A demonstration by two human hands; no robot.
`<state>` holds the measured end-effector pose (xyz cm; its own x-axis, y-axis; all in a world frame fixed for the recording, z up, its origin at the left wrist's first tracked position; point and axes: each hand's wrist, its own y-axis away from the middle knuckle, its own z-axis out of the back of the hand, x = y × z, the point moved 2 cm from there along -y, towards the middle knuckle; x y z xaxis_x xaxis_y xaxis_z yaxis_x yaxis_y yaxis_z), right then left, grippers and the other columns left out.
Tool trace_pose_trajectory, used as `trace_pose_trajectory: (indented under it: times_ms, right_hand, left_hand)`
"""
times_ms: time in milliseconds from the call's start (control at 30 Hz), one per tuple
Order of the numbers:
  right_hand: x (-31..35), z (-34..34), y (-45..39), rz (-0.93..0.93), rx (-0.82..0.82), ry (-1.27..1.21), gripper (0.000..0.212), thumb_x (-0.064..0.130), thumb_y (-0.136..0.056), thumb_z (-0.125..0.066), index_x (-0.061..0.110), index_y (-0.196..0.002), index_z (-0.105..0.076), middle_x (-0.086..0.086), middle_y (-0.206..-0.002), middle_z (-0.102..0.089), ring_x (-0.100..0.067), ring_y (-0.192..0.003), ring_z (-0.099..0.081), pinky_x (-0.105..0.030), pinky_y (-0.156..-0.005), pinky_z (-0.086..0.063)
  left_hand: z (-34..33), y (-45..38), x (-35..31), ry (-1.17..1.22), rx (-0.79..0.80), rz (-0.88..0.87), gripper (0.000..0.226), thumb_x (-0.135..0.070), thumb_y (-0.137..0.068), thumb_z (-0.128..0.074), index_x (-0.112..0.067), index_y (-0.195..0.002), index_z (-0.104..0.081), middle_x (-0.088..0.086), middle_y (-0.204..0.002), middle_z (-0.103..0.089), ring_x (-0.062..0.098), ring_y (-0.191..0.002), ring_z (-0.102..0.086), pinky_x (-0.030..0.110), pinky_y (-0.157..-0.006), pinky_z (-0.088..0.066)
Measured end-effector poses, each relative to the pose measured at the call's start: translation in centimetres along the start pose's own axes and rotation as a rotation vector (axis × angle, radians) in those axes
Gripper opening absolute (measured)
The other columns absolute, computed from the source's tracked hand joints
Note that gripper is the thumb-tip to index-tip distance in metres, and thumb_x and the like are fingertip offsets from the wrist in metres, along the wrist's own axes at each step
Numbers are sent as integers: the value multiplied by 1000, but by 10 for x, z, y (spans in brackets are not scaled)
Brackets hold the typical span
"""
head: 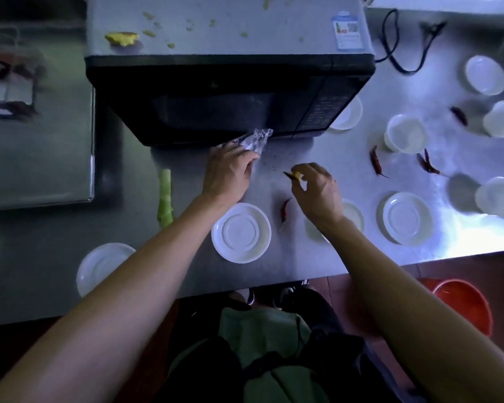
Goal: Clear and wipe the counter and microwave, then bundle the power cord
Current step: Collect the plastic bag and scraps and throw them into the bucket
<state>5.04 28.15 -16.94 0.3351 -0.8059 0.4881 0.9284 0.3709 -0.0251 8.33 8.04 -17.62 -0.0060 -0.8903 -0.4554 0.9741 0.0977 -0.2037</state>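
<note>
A black microwave (230,91) stands on the steel counter (297,263), its grey top littered with yellow-green food scraps (122,38). In front of its door my left hand (227,173) grips a crumpled clear plastic wrapper (252,140). To the right, my right hand (317,190) pinches a small yellow scrap together with a dried red chili (294,175) just above the counter. Another red chili (285,210) lies below that hand. The black power cord (402,45) lies loose behind the microwave's right side.
Several white saucers and bowls dot the counter, such as a saucer (241,232) between my arms and a bowl (406,133) to the right. More chilies (376,161) lie among them. A green vegetable stalk (165,199) lies left. A red bucket (463,303) sits on the floor.
</note>
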Motion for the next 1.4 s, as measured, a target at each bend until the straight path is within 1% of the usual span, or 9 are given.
trace_pose_trajectory:
  times_ms: [133,233,500,733,867,933,1100,1233,1400]
  right_hand:
    - [-22,20,25,-55,-59,10,22,7,-88,-66,7,-109,-71,-14,-104,-70,-35,-88,-65,-43,-72,-54]
    - [-39,35,45,-144,-103,-17,20,10,-90,-65,9,-110,-71,-11,-107,-70,-33,-95,-65,-44,-74,-54]
    - [-88,83,118,-259,-258,-23,19,9,-88,-67,8,-107,-71,-11,-102,-70,-33,-90,-64,-44,-74,-52]
    - [-146,125,229,-450,-387,-26,22,12,-86,-66,12,-107,-71,-10,-103,-69,-33,-97,-62,-41,-78,-52]
    - [-175,147,303,-512,-466,-25,22,13,-84,-64,14,-104,-72,-6,-102,-69,-30,-96,-63,-38,-80,-51]
    - [-191,157,339,-568,-501,-18,22,13,-84,-65,15,-104,-71,-5,-103,-69,-30,-96,-63,-36,-80,-49]
    - [-224,178,422,-698,-562,-8,21,14,-86,-66,13,-106,-71,-8,-105,-69,-32,-98,-63,-39,-82,-50]
    - [-245,187,470,-785,-565,-5,22,16,-88,-64,11,-108,-70,-9,-109,-68,-31,-102,-61,-40,-83,-49]
    - [-267,185,497,-882,-586,-9,22,16,-90,-63,12,-111,-69,-7,-109,-68,-29,-103,-60,-39,-84,-48]
  left_hand:
    - [-8,-4,-31,62,26,-108,19,-5,-84,-63,-12,-96,-76,6,-90,-74,32,-92,-63,42,-80,-49]
    - [-14,-4,-57,88,57,-181,18,-3,-85,-63,-9,-96,-76,7,-91,-73,33,-92,-64,44,-81,-50]
    - [-38,15,-151,95,93,-359,12,-5,-84,-71,-10,-93,-77,5,-91,-74,33,-87,-64,45,-81,-50]
    - [-62,68,-260,112,240,-566,17,-4,-82,-68,-11,-95,-76,4,-93,-73,32,-88,-62,46,-74,-51]
    - [-80,106,-327,124,314,-696,16,-4,-80,-71,-11,-93,-76,6,-88,-72,33,-87,-63,39,-72,-48]
    - [-90,124,-361,124,351,-767,16,-4,-80,-71,-11,-93,-76,7,-86,-71,33,-86,-63,40,-73,-48]
    - [-117,167,-435,141,465,-927,16,-3,-80,-69,-9,-94,-76,11,-90,-72,34,-87,-64,46,-77,-52]
    - [-137,194,-478,146,511,-1017,14,-8,-82,-72,-10,-95,-77,8,-91,-73,33,-85,-63,46,-72,-54]
    - [-165,207,-509,157,550,-1094,15,-5,-80,-74,-12,-94,-77,7,-90,-73,32,-83,-64,42,-66,-53]
